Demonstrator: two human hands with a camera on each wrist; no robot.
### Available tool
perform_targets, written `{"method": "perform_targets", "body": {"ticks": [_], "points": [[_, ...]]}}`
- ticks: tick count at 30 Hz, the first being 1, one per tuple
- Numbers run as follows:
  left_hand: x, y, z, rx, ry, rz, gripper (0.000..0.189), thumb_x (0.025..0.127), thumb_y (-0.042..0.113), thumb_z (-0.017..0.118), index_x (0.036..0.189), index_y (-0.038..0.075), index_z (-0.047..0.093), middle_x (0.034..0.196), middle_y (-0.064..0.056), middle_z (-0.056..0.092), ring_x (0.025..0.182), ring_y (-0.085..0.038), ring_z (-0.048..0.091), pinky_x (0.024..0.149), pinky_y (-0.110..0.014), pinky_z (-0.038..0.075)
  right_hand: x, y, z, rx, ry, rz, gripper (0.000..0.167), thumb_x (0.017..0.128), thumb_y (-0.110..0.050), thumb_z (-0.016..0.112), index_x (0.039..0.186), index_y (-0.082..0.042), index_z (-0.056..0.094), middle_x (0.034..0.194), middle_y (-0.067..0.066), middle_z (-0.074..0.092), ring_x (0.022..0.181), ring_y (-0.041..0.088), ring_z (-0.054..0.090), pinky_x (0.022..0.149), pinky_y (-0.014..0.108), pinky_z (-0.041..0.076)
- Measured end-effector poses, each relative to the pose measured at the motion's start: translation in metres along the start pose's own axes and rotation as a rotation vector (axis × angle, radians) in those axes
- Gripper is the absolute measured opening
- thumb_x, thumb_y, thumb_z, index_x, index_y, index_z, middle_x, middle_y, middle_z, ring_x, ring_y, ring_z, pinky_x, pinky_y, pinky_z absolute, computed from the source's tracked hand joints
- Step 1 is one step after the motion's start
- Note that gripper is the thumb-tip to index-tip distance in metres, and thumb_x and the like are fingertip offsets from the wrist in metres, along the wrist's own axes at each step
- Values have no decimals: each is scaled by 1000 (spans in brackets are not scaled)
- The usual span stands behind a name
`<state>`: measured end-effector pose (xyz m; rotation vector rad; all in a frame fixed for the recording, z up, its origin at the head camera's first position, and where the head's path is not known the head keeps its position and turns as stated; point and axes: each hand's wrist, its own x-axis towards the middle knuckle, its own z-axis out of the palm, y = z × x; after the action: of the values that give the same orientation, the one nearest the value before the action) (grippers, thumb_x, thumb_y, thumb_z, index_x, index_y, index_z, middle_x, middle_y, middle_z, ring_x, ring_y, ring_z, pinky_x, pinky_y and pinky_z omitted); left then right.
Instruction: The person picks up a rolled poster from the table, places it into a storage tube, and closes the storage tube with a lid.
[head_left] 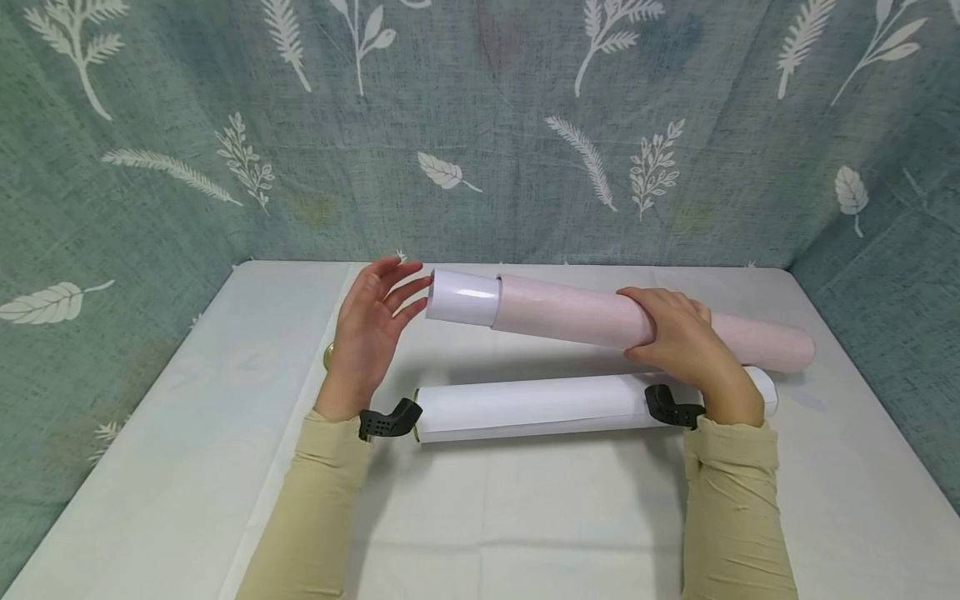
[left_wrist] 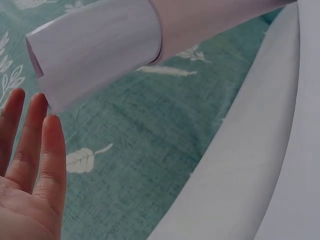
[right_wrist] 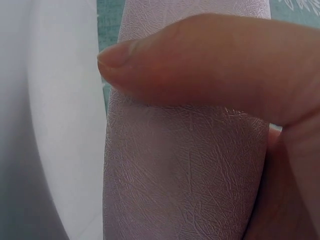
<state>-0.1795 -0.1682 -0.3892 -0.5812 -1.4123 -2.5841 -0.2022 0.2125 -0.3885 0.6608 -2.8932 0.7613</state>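
Observation:
A long pink textured roll (head_left: 566, 312) is held up at a slant by my right hand (head_left: 678, 337), whose thumb and fingers wrap round it. Out of its left end sticks a glossy white rolled sheet (head_left: 465, 298). In the right wrist view the thumb lies across the pink surface (right_wrist: 185, 165). My left hand (head_left: 367, 329) is spread with fingers extended, fingertips at the open left end of the white sheet. The left wrist view shows those fingers (left_wrist: 52, 155) straight beside that end (left_wrist: 95, 55); whether they touch it I cannot tell.
Nearer my body, a second white roll (head_left: 532, 408) lies crosswise on the white-covered table (head_left: 480, 508), its right part behind my right wrist. A green leaf-patterned cloth (head_left: 495, 208) hangs at the back and both sides. Black wrist devices (head_left: 390, 419) sit on both wrists.

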Motion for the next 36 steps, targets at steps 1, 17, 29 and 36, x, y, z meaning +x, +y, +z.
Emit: {"method": "perform_targets", "body": {"ticks": [1,17,29,36], "points": [[0,0,1,-2,-3,-6,41,93,24,46,128,3,39,130,-22,40,119,-41,37,96,-48,32,0,0,0,-1,-1,-1,75,65,-18,76,130,-23,41,127,5,45,115,29,35,88,52,16],[-2,-11,20,72,-123,-78,37,95,25,41,125,3,42,127,-24,43,114,-42,43,94,-47,35,0,1,2,-4,-6,1,75,65,-17,76,131,-22,41,128,4,45,118,28,34,89,52,16],[-3,-15,28,88,-177,-104,38,97,22,36,126,-1,40,127,-27,41,114,-45,40,93,-51,34,2,1,0,-5,-18,0,73,67,-16,75,131,-22,40,128,5,45,117,29,35,89,53,15],[-4,-20,34,62,-203,-126,35,97,17,33,126,-2,40,125,-28,41,114,-46,39,94,-52,32,3,0,2,-12,-19,0,74,66,-17,75,131,-21,41,128,4,45,116,28,35,89,53,16]]}}
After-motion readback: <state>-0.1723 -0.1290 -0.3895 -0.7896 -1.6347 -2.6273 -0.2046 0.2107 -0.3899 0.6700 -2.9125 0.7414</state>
